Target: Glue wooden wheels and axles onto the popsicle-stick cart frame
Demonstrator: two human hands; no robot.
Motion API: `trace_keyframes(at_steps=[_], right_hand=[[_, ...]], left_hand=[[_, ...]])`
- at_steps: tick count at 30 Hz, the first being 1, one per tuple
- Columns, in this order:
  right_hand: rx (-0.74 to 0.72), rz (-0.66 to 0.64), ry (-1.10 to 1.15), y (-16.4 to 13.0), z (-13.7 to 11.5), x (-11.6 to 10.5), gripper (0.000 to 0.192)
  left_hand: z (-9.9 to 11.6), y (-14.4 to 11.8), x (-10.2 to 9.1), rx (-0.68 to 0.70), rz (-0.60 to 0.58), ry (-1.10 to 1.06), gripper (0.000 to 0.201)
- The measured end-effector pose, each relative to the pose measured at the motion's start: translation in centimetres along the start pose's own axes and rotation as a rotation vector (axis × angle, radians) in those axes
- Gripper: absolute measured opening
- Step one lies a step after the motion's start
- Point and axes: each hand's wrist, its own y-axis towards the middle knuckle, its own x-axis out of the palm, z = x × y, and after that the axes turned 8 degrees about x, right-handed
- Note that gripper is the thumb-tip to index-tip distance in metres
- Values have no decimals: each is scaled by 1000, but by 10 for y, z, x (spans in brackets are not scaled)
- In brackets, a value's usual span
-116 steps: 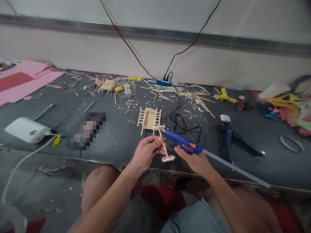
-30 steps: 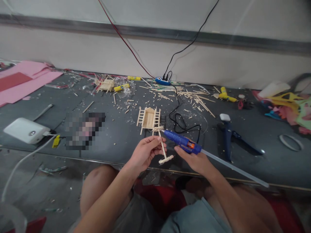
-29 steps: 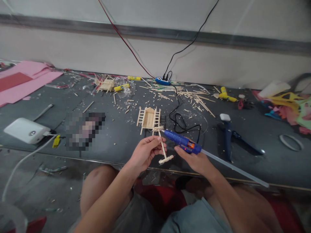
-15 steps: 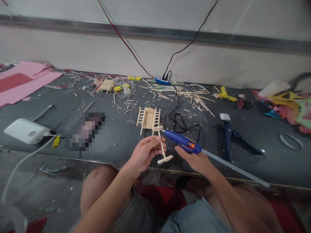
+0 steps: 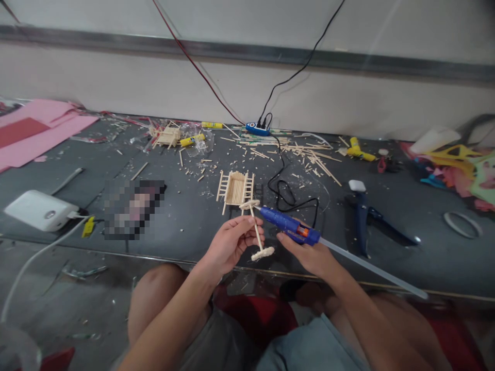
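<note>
Between its fingertips my left hand (image 5: 236, 241) pinches a wooden wheel axle (image 5: 258, 234), a thin stick with a pale wheel-like piece at each end. My right hand (image 5: 309, 255) is wrapped round a blue hot glue gun (image 5: 284, 222), and a long clear glue stick (image 5: 371, 267) sticks out of its back. The gun's nozzle is at the upper end piece of the axle; whether it touches, I cannot tell. Just beyond lies a small cart body (image 5: 235, 188) of wooden sticks with ladder-like sides, partly overlapped by the axle's far end.
Loose wooden sticks (image 5: 320, 162) and cut bits litter the back of the dark table. A black cord (image 5: 284, 193) runs from a blue power strip (image 5: 257, 129) to the gun. Dark blue cutters (image 5: 361, 221) lie right; a phone (image 5: 135, 208) and white power bank (image 5: 40, 210) lie left.
The axle's upper end piece has turned slightly and shows flatter. Both hands keep nearly the same place, with the glue gun's nozzle still at that end.
</note>
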Motion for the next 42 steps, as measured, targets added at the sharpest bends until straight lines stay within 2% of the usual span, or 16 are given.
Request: trace_keyframes(at_steps=[6, 10, 14, 18, 24, 27, 30, 33, 36, 42], right_hand=[[78, -17, -20, 2, 3, -7, 22], [133, -83, 9, 11, 15, -24, 23], [150, -166, 237, 20, 26, -49, 24], [135, -238, 443, 21, 30, -60, 22], [169, -306, 524, 13, 23, -51, 19], [184, -247, 627, 11, 18, -37, 20], [201, -161, 753, 12, 16, -18, 19], [210, -63, 815, 14, 16, 0, 21], [216, 18, 808, 14, 16, 11, 25], [196, 19, 789, 14, 14, 12, 26]], left_hand=[[0, 1, -1, 18, -7, -7, 16], [2, 2, -6, 50, 46, -10, 17], [6, 1, -9, 69, 94, 0, 17], [7, 1, -9, 119, 131, 25, 19], [1, 4, -11, 275, 217, 143, 20], [-3, 4, -12, 372, 227, 246, 19], [-6, 2, -12, 450, 225, 440, 19], [-11, -1, -10, 537, 173, 671, 17], [-16, -3, -9, 631, 38, 752, 13], [-18, -3, -8, 745, -264, 848, 17]])
